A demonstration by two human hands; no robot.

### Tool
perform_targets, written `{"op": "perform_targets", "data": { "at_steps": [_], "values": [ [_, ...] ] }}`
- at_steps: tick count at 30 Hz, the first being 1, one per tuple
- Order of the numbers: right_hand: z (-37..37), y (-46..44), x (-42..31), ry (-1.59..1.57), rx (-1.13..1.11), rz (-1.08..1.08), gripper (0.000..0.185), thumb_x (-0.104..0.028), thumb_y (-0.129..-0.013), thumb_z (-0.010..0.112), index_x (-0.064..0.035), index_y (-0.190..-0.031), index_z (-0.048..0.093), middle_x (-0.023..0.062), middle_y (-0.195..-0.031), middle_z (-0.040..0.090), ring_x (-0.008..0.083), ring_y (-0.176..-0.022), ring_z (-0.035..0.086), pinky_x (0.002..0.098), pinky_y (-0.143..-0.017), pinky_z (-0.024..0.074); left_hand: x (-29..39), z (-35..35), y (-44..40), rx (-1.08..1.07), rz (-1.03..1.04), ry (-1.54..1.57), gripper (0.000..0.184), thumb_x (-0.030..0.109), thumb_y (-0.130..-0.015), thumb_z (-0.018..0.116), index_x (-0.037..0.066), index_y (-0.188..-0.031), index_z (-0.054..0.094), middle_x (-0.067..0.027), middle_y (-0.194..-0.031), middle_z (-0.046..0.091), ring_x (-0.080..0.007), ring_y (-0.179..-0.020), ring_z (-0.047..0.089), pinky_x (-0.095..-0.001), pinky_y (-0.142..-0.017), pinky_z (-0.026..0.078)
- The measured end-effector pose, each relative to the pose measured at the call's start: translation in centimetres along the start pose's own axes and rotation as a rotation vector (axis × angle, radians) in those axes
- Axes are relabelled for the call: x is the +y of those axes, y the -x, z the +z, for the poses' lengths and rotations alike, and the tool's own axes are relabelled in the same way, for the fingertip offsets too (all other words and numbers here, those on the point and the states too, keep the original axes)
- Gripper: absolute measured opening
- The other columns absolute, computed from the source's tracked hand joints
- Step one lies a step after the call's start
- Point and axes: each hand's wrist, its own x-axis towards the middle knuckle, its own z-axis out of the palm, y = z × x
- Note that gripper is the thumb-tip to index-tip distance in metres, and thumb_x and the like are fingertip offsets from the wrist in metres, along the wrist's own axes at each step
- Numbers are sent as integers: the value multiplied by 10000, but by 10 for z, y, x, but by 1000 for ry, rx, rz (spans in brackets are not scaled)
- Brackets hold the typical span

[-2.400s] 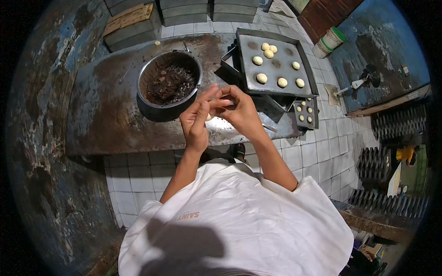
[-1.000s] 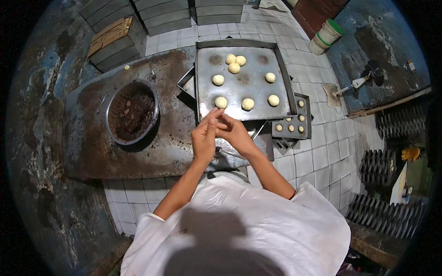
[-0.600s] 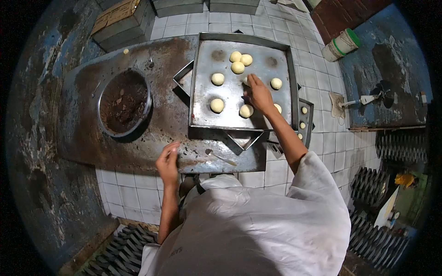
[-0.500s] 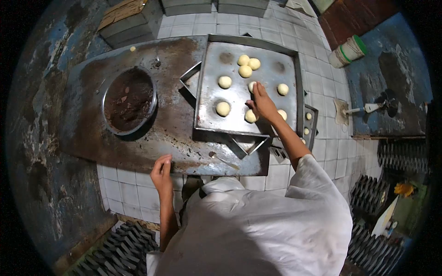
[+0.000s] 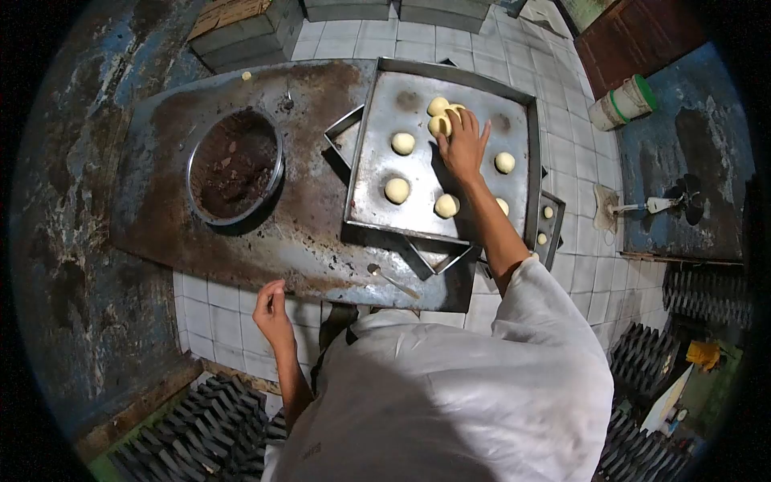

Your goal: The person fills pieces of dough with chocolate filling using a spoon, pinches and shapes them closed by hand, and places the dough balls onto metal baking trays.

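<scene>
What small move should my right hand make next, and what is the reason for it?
The right hand should probably close on one of the clustered pale balls and lift it from the tray. Its fingers are at them, and the left hand, near the edge of the table, seems empty, so it could receive one.

Bakery workroom, dough-ball trays (image 5: 384,210).
</scene>
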Motion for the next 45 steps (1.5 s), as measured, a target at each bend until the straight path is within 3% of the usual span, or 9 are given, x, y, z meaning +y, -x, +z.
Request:
{"op": "perform_targets", "data": {
  "at_steps": [7,12,16,20,23,31,33,35,45],
  "values": [
    [-16,-20,-4,279,-217,-84,163,-136,-886,604,-101,-1009,706,87,-993,724,257,-1106,613,589,-980,345,59,81,-37,-288,172,-36,145,78,-973,635,-44,-989,712,-93,-1024,708,-174,-980,636,-310,-910,485],
    [-129,30,-62,-503,-92,12,226,-229,-929,664,-35,-1044,650,140,-1007,634,304,-1050,573,464,-906,408,112,160,-50,-492,435,36,272,105,-935,694,12,-1191,685,-98,-1175,654,-180,-1097,604,-312,-919,477],
    [-154,81,-117,-1093,-235,286,236,-229,-1019,613,4,-1056,624,110,-861,662,132,-770,611,328,-684,504,117,198,-36,-638,12,407,346,137,-941,733,-19,-1239,651,-70,-1132,664,-150,-1068,624,-300,-921,500],
    [-143,115,-167,-760,95,367,186,-197,-1031,525,-30,-1071,595,252,-912,672,472,-832,651,513,-709,502,98,190,-19,-636,-148,560,272,132,-942,749,-49,-1130,674,-66,-1034,698,-106,-940,644,-252,-851,519],
    [-101,145,-190,-708,106,464,206,-206,-1044,495,-31,-1074,599,273,-899,661,490,-821,635,543,-697,484,76,164,-18,-698,-349,650,287,158,-995,674,-50,-1189,636,-92,-1118,686,-147,-1024,648,-301,-932,511],
    [-38,250,-189,-1601,-769,1104,518,-467,-1023,565,-16,-1278,566,105,-1098,662,246,-951,650,387,-826,508,0,55,-61,-785,-945,1303,604,434,-1073,452,-63,-1416,435,-205,-1429,532,-322,-1337,507,-481,-1164,354],
    [-9,308,-168,-214,-531,163,505,-440,-962,648,-31,-1251,581,144,-1092,630,331,-1033,611,466,-889,480,-21,27,-75,-702,-993,1355,613,430,-1054,498,-62,-1413,425,-210,-1432,519,-340,-1342,493,-490,-1152,359],
    [-15,321,-165,-1,-582,111,435,-326,-927,681,-24,-1222,577,166,-1035,594,395,-1045,567,510,-884,454,-38,7,-92,-428,-947,1041,512,340,-1035,552,-46,-1363,477,-196,-1358,571,-327,-1285,540,-476,-1114,406],
    [-1,119,-314,-239,-621,-193,271,-57,-879,610,1,-1134,536,213,-916,605,458,-869,617,518,-693,515,-116,-96,-196,-111,-1095,912,299,370,-956,678,136,-1133,621,-48,-1055,677,-230,-1006,662,-401,-905,531]
  ]
}}
